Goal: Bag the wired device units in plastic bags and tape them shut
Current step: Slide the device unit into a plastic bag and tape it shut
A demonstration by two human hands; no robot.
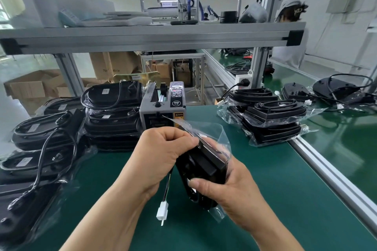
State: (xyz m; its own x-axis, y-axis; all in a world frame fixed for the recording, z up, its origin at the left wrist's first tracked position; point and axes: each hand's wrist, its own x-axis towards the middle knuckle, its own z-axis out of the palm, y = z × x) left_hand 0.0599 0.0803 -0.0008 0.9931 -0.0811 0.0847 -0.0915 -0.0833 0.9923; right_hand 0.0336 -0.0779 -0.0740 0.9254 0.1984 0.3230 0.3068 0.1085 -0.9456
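A black wired device unit [204, 169] sits inside a clear plastic bag [212, 134] that I hold above the green mat. My right hand [230, 187] grips the bagged unit from the right and below, thumb across its lower part. My left hand [163, 155] pinches the bag's open flap at the unit's top. A wire with a white connector [162, 211] hangs out below the unit. Straight behind my hands stands a grey tape dispenser [163, 106].
Bagged black units are stacked at the left [110, 112] and at the right [273, 120]. Unbagged units with loose cables [334, 89] lie on the far right belt. An aluminium rail [326, 171] runs along the mat's right side. Another person [291, 14] stands behind the shelf frame.
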